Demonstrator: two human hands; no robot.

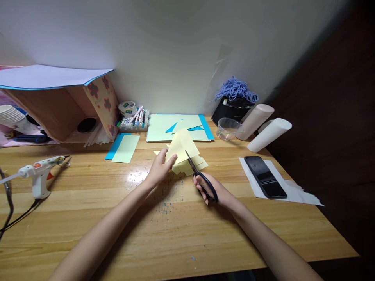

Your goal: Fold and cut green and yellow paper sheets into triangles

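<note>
My left hand (161, 167) pinches a pale yellow sheet of paper (183, 145) by its lower left edge, holding it above the table. Black-handled scissors (191, 164) are in my right hand (211, 188), with fingers through the loops. Their blades point up and left and overlap the paper's lower right part; whether they are cutting into it I cannot tell. Beneath the held sheet lie several yellow paper scraps (200, 163). Just behind, blue paper triangles (172, 127) rest on a stack of light green and blue sheets (158, 130).
A hot glue gun (41, 175) with its cable stands at left, near an open cardboard box (102, 101). Markers (136, 119) and green and blue sheets (125, 150) lie behind my left hand. At right are a phone (265, 177), white rolls (269, 134) and a clear cup (228, 129).
</note>
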